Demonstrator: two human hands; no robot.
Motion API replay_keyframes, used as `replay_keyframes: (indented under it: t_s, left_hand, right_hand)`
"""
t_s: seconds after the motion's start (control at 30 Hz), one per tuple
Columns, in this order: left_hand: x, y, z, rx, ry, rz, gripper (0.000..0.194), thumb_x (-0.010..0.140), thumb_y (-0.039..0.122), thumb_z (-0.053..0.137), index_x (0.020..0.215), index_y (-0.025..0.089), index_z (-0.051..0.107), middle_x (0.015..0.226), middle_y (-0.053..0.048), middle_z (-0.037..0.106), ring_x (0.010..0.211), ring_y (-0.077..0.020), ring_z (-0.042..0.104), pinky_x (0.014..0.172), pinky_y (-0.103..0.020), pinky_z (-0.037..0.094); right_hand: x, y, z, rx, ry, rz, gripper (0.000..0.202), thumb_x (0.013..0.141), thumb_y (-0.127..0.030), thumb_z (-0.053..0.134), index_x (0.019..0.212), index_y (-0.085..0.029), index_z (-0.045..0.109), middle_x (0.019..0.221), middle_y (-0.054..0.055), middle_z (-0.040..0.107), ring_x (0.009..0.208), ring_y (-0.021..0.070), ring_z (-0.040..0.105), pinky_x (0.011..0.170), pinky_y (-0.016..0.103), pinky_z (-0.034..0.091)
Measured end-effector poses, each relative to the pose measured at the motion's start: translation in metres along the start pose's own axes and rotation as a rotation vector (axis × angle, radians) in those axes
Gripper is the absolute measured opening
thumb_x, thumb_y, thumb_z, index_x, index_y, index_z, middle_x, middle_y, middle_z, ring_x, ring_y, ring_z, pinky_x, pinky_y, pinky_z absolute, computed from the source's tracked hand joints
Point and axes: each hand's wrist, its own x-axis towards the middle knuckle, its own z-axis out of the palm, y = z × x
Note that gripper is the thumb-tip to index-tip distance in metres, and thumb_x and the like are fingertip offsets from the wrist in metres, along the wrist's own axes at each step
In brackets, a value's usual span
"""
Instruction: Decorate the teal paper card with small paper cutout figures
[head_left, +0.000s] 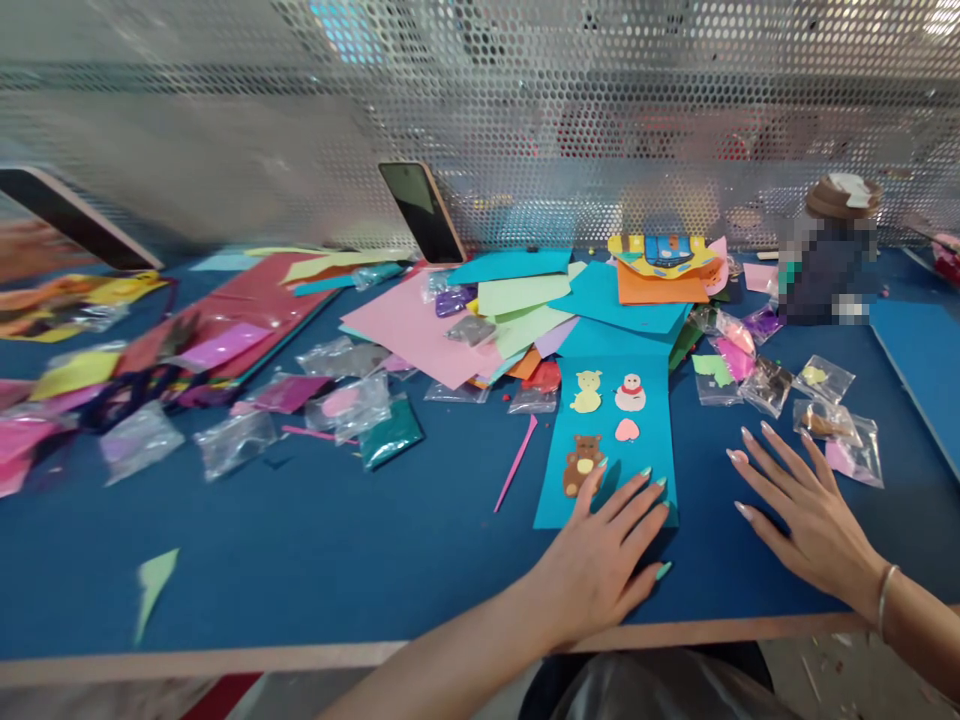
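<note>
A long turquoise paper card (611, 343) lies in front of me. On it are a cream bear cutout (588, 392), a pale snowman cutout (631, 393) with a red scarf, a pink heart (627, 430) and a brown bear cutout (583, 466). My left hand (607, 560) rests palm down over the card's near edge, fingers spread, one fingertip touching the brown bear. Flat on the blue table to the right of the card is my right hand (814, 525), its fingers apart. A small pink spot shows at one of its fingertips; I cannot tell what it is.
Coloured paper sheets (405, 320) and small plastic bags cover the table's back. A phone (424, 212) leans against the perforated metal panel (525, 120). Scissors (127, 395) lie left, a pink stick (516, 465) beside the card, a lidded cup (829, 250) back right. Another person's hand (34, 250) shows far left.
</note>
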Motion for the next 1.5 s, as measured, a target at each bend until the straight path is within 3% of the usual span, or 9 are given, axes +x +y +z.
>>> replay_keyframes:
  t_s: [0.13,0.23,0.63,1.2,1.5]
  left_hand:
    - [0.0,0.001,-0.001,-0.014,0.008,-0.012,0.041,0.087,0.041,0.033,0.119,0.017,0.045,0.128,-0.006,0.045,0.121,-0.0229,0.036,0.106,-0.048,0.006]
    - [0.0,0.001,-0.001,-0.021,0.012,-0.012,0.041,0.087,0.041,0.034,0.119,0.017,0.045,0.128,-0.005,0.046,0.121,-0.0227,0.037,0.106,-0.048,0.007]
    - [-0.001,0.0,-0.002,0.012,-0.03,0.016,0.042,0.085,0.037,0.039,0.122,0.016,0.042,0.129,-0.007,0.043,0.122,-0.0251,0.034,0.105,-0.051,0.011]
    - [-0.001,0.001,0.0,-0.032,0.0,-0.016,0.041,0.087,0.04,0.034,0.119,0.018,0.045,0.129,-0.006,0.045,0.122,-0.0228,0.035,0.106,-0.048,0.007]
    - [-0.001,0.001,0.001,-0.069,-0.043,-0.028,0.044,0.088,0.041,0.03,0.123,0.017,0.04,0.132,-0.006,0.04,0.123,-0.0243,0.032,0.104,-0.051,0.009]
  right_hand:
    - [0.0,-0.001,0.001,-0.052,-0.044,0.011,0.05,0.086,-0.046,0.038,0.132,-0.029,0.03,0.141,0.008,0.021,0.127,0.0341,0.016,0.096,0.062,0.014]
    - [0.0,-0.001,0.002,-0.063,-0.073,0.014,0.053,0.085,-0.049,0.037,0.133,-0.029,0.029,0.14,0.008,0.022,0.128,0.0333,0.016,0.096,0.063,0.013]
    - [-0.002,0.002,0.003,-0.041,-0.032,-0.05,0.051,0.086,-0.041,0.039,0.132,-0.02,0.033,0.135,0.009,0.033,0.126,0.0274,0.025,0.101,0.058,0.012]
    - [0.0,0.005,0.001,0.062,0.001,-0.051,0.049,0.082,-0.041,0.047,0.125,-0.019,0.042,0.129,0.01,0.042,0.121,0.0287,0.033,0.098,0.054,0.025]
    - [0.026,-0.004,-0.01,0.078,0.01,-0.162,0.049,0.079,-0.046,0.047,0.119,-0.018,0.049,0.125,0.011,0.046,0.12,0.0288,0.034,0.099,0.053,0.022]
